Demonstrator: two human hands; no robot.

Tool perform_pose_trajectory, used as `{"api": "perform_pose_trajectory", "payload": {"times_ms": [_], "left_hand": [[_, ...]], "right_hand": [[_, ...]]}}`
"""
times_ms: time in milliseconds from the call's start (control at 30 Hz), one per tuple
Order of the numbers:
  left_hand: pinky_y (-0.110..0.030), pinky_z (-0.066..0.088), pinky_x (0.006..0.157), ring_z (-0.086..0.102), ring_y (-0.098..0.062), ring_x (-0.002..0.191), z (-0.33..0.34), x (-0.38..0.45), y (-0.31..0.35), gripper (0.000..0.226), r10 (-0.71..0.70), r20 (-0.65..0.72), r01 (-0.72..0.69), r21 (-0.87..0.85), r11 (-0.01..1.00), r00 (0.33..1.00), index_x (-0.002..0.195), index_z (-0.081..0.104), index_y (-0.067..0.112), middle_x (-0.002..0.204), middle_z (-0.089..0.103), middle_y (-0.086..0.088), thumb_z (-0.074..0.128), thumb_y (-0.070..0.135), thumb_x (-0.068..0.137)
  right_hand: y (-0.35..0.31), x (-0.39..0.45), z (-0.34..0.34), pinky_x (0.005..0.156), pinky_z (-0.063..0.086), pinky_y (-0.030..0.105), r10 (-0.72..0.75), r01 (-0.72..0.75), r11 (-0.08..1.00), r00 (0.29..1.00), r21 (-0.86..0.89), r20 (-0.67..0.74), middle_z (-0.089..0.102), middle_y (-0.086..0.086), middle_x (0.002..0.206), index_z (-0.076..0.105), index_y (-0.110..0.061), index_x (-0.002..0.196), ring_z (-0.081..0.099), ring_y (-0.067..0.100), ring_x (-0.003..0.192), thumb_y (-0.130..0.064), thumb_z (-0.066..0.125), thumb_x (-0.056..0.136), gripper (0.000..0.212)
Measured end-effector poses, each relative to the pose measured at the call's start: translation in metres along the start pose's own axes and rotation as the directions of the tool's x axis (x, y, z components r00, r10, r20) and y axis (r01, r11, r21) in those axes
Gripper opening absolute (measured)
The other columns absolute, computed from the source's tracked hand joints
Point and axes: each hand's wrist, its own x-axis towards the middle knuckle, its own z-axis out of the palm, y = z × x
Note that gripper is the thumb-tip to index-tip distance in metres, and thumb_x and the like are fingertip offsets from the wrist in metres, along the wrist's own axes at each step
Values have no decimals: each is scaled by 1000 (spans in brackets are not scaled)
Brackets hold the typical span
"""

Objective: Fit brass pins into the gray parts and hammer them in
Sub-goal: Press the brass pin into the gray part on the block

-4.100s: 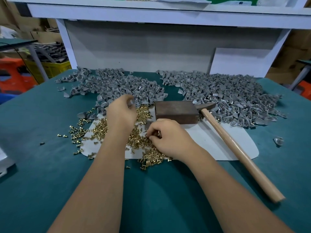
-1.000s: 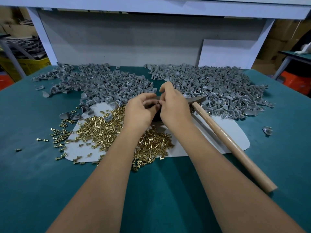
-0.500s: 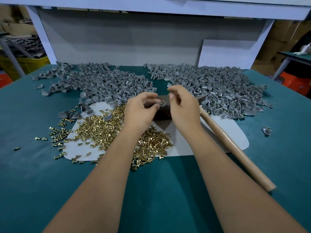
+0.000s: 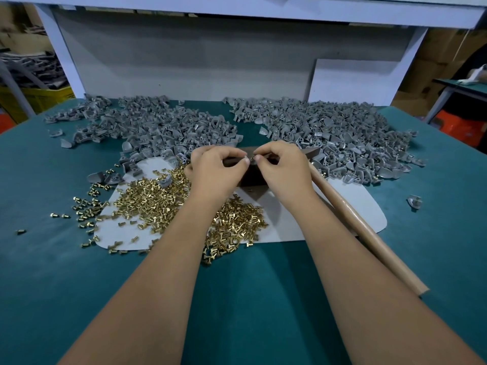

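Note:
My left hand (image 4: pixel 216 175) and my right hand (image 4: pixel 286 172) meet fingertip to fingertip just above a dark brown block (image 4: pixel 251 179). The left fingers pinch a small gray part (image 4: pixel 247 157). My right thumb and forefinger pinch a tiny brass pin against it, mostly hidden by the fingertips. Loose brass pins (image 4: pixel 160 204) cover the white mat (image 4: pixel 358 206) under my left wrist. Gray parts lie in a left heap (image 4: pixel 158 127) and a right heap (image 4: pixel 342 133). The hammer's wooden handle (image 4: pixel 369 241) runs down to the right beside my right forearm, its head hidden behind my right hand.
The green table top (image 4: pixel 250 299) stretches toward me. A white backboard (image 4: pixel 184 56) closes off the rear. One stray gray part (image 4: pixel 414 202) sits at the right, and scattered pins (image 4: pixel 87 206) lie off the mat at the left.
My hands rose from the pin pile to above the block. In the last half second the fingertips, slightly apart before, came together around the gray part.

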Motion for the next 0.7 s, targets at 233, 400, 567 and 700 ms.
{"api": "perform_pose_trajectory", "payload": {"times_ms": [233, 400, 567, 700], "left_hand": [[-26, 11, 83, 31, -13, 129, 2, 0, 0, 22, 15, 19, -16, 45, 999, 1000, 73, 59, 49, 100, 57, 25, 70, 37, 87], [-26, 11, 83, 31, -14, 129, 2, 0, 2, 18, 19, 13, -19, 54, 998, 1000, 78, 60, 49, 102, 58, 24, 70, 36, 88], [-28, 11, 84, 30, -14, 128, 2, 0, 2, 18, 12, 21, -13, 59, 998, 1000, 78, 60, 49, 108, 61, 22, 69, 37, 88], [-31, 14, 89, 30, -16, 129, 3, 1, 1, 22, 13, 20, -14, 69, 998, 1000, 74, 58, 51, 113, 63, 21, 68, 39, 89]], "right_hand": [[-1, 0, 0, 91, 45, 44, 8, -8, 1000, 1000, 0, 4, 68, -6, 92, 72, -22, 86, 59, 19, 97, -17, 63, 85, 11], [-3, 0, 0, 90, 45, 44, 20, -20, 1000, 1000, 14, -3, 67, -6, 90, 72, -22, 84, 58, 19, 97, -19, 65, 85, 8], [-6, 1, 2, 90, 45, 46, 34, -34, 999, 999, -1, 1, 66, -8, 88, 66, -28, 76, 58, 21, 97, -21, 67, 84, 11], [-8, 4, 4, 87, 47, 45, 40, -41, 998, 999, -51, -6, 65, -9, 86, 62, -30, 71, 58, 18, 92, -19, 66, 85, 18]]}}
